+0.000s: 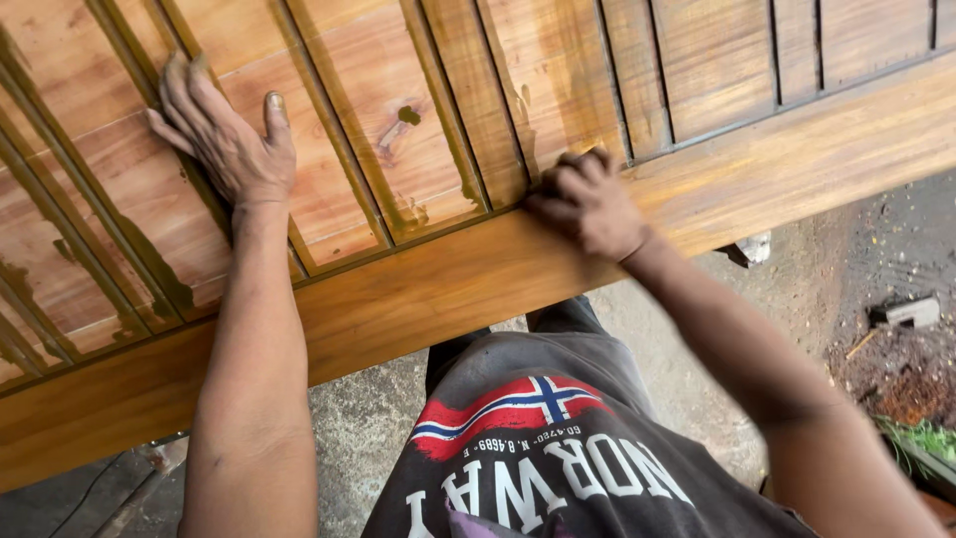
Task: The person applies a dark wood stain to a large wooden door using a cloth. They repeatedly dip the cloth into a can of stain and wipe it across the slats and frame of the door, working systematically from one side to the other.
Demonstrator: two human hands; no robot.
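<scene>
A large wooden panel (558, 249) with raised slats and grooves lies flat in front of me, its wide frame rail running across the view. My left hand (224, 134) rests flat on the slats at the upper left, fingers spread, stained with brownish finish. My right hand (588, 199) is curled tight and pressed against the groove where a slat meets the frame rail. It looks blurred, and whatever it may grip is hidden under the fingers. Dark yellow-green filler or stain lines the grooves (344, 130).
Below the panel is a rough concrete floor (358, 428). At the right lies dark soil with a small grey block (911, 312), a white scrap (755, 247) and some green plants (926, 438). My dark printed shirt (548, 448) fills the lower middle.
</scene>
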